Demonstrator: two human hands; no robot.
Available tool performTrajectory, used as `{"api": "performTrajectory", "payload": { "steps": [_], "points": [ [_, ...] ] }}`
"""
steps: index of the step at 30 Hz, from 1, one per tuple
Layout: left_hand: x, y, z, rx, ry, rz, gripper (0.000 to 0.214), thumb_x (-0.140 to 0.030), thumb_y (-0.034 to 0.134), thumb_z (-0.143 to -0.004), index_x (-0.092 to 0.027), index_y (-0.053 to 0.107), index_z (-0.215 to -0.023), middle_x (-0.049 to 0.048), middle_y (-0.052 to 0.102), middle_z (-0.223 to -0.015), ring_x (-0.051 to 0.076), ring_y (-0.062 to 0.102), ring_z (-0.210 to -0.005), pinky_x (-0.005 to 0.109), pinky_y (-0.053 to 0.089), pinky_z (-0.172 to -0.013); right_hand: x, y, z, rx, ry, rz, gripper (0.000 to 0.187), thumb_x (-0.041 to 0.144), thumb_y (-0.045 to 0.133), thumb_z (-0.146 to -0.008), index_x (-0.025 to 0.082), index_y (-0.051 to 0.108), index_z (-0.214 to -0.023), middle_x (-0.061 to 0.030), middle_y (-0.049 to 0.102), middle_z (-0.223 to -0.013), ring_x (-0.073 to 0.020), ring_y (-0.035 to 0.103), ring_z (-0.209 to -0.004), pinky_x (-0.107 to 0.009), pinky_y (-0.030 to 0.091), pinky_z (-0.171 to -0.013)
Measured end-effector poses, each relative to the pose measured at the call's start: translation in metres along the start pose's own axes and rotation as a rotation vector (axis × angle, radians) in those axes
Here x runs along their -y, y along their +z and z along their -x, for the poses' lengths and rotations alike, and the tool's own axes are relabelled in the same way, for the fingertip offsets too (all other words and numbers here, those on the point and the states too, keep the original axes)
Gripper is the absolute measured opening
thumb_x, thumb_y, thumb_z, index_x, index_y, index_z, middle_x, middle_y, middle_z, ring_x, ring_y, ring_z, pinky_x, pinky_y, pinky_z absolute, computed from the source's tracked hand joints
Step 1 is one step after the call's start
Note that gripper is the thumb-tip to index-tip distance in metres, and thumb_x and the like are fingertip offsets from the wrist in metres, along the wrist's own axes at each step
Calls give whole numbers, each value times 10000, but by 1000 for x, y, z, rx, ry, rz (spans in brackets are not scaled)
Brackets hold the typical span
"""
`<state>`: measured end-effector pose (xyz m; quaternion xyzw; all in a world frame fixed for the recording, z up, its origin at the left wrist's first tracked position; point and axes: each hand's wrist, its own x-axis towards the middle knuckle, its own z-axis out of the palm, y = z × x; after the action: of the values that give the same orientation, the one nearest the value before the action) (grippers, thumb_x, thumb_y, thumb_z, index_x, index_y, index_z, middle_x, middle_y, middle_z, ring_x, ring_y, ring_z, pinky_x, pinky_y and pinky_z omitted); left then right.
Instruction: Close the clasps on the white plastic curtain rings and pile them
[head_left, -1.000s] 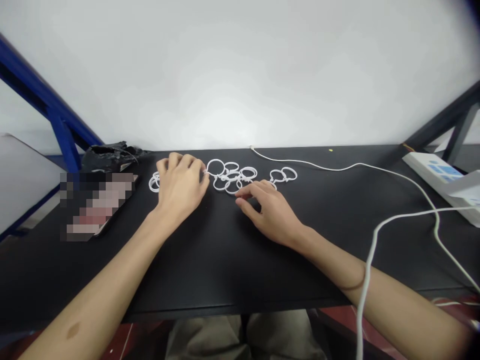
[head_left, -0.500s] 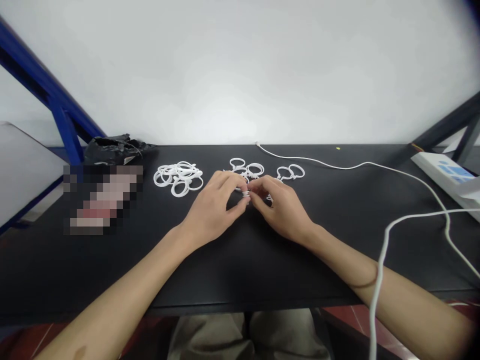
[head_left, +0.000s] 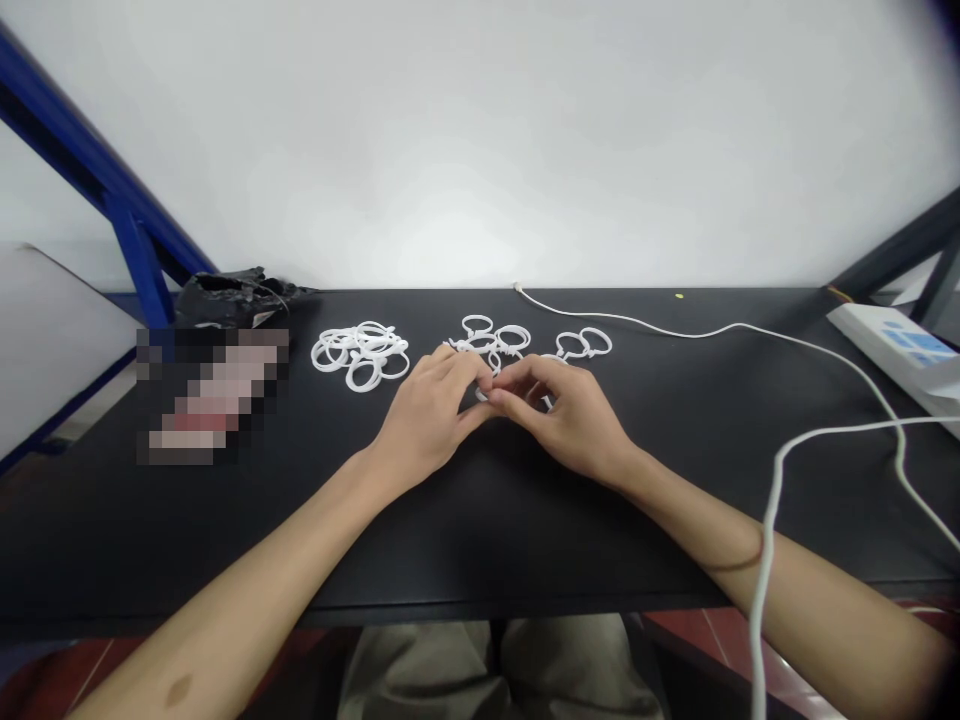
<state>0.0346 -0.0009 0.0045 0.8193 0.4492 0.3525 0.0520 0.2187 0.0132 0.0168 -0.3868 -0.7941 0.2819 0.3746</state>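
Note:
My left hand (head_left: 431, 400) and my right hand (head_left: 566, 410) meet fingertip to fingertip above the black table. Both are closed in a pinch around a white plastic ring (head_left: 482, 394), of which only a small curve shows by the left fingers; the rest is hidden. Just behind my fingers lies a loose group of white rings (head_left: 513, 338) with small tabs, partly covered by my hands. Two more rings (head_left: 595, 342) rest beyond my right hand. Left of my left hand is a heaped pile of similar rings (head_left: 364, 375).
A white cable (head_left: 630, 318) runs along the back of the black table (head_left: 480, 520), and another white cable (head_left: 772, 500) hangs over my right forearm. A white box (head_left: 900, 345) lies at the right. A black plastic bag (head_left: 225, 297) and a blurred-out patch are at the left.
The small white part that showed between my fingertips is now covered by them. My hands have stayed nearly in place, and the view has shifted slightly.

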Motion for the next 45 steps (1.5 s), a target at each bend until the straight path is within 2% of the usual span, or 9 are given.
{"api": "performTrajectory", "payload": {
  "steps": [4,7,10,13,17,22,31,38,45],
  "points": [
    [-1,-3,-2,43,-101,42,188,-307,666,-862,-216,552,-982,1,651,-931,184,573,-897,320,464,-799,-2,-1,-2,-45,-28,41,60,261,650,-868,207,673,-875,13,721,-835,-103,602,-658,-228,483,-617],
    [-2,-5,-4,80,-163,81,166,-278,623,-893,-216,597,-1044,7,677,-956,188,579,-934,320,464,-832,-3,-3,-3,-103,-62,93,55,227,617,-888,209,668,-897,-1,723,-874,-124,625,-726,-237,487,-631],
    [-1,-6,-6,114,-188,123,85,-259,583,-917,-224,652,-951,-9,697,-939,177,573,-898,308,451,-817,-4,-6,-4,-149,-68,133,70,217,595,-902,214,661,-925,-6,710,-879,-137,627,-764,-250,491,-661],
    [-1,-6,-6,131,-199,177,64,-272,617,-896,-231,660,-874,-26,693,-897,168,563,-863,296,437,-792,-5,-7,-4,-172,-80,178,89,232,569,-922,206,654,-919,-16,668,-879,-133,603,-775,-255,489,-695],
    [-3,-5,-5,155,-200,227,82,-285,638,-883,-228,656,-826,-35,676,-843,158,551,-823,279,426,-746,-4,-6,-4,-152,-45,200,154,281,528,-947,191,647,-908,-26,620,-850,-123,575,-734,-250,483,-668],
    [-6,-4,-4,174,-142,236,54,-251,666,-862,-212,654,-827,-40,664,-795,145,561,-786,265,428,-738,-3,-2,-2,-67,-37,165,119,279,600,-897,192,629,-972,1,654,-777,-119,593,-676,-247,492,-639],
    [-6,-5,-4,165,-110,276,58,-254,663,-864,-206,667,-832,-29,674,-831,130,592,-764,247,446,-734,0,-3,-1,-68,-69,171,120,251,568,-917,188,630,-998,-11,679,-816,-119,609,-693,-244,490,-642],
    [-7,-6,-5,149,-97,280,43,-240,645,-878,-217,674,-855,-42,653,-819,111,568,-731,232,434,-719,-1,-5,-2,-78,-71,120,100,233,560,-926,191,629,-867,-2,677,-792,-115,591,-683,-242,463,-636],
    [-10,-5,-4,114,-154,298,79,-281,687,-847,-225,640,-876,-59,658,-819,102,577,-698,222,440,-674,1,-5,-2,-107,-17,22,115,218,592,-906,199,631,-799,26,659,-720,-99,575,-625,-228,449,-616]
  ]
}}
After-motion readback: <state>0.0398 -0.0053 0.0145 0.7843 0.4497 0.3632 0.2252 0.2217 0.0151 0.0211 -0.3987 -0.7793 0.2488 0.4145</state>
